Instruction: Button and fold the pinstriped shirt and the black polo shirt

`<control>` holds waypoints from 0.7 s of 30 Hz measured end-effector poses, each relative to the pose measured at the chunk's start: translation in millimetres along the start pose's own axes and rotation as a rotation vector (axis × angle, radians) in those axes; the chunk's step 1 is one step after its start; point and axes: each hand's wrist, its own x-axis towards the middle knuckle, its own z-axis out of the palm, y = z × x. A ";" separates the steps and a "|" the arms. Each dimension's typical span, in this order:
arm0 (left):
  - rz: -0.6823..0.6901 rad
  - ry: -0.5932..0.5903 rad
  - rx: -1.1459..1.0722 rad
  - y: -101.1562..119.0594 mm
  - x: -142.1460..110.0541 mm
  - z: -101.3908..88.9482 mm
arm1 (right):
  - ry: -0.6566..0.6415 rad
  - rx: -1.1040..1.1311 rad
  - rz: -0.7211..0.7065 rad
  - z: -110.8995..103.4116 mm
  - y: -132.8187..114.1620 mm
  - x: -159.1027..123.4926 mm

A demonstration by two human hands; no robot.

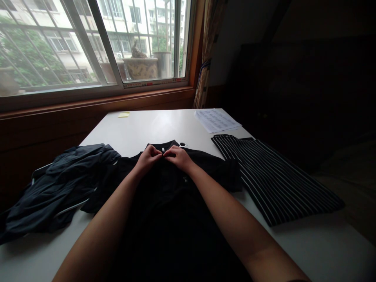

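A black short-sleeved shirt (173, 188) lies spread on the white table, its collar toward the window and a small light logo on the chest. Both hands meet at the front of its neck opening. My left hand (148, 157) pinches the left side of the collar front between thumb and fingers. Close beside it, my right hand (178, 157) pinches the right side, with the fingertips of the two hands nearly touching. Whether a button is between the fingers is too small to tell. A small pale label shows inside the collar.
Left of the shirt sits a crumpled dark blue garment (73, 168) with white piping. On the right lies a folded black-and-white striped garment (273, 176). Printed papers (217, 120) and a yellow sticky note (123, 114) rest at the far end of the table (152, 125). A small white round object (183, 145) touches the collar.
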 end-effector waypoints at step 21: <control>-0.038 0.034 0.072 9.2 -2.6 2.2 | 0.004 -0.003 0.050 0.0 1.3 0.5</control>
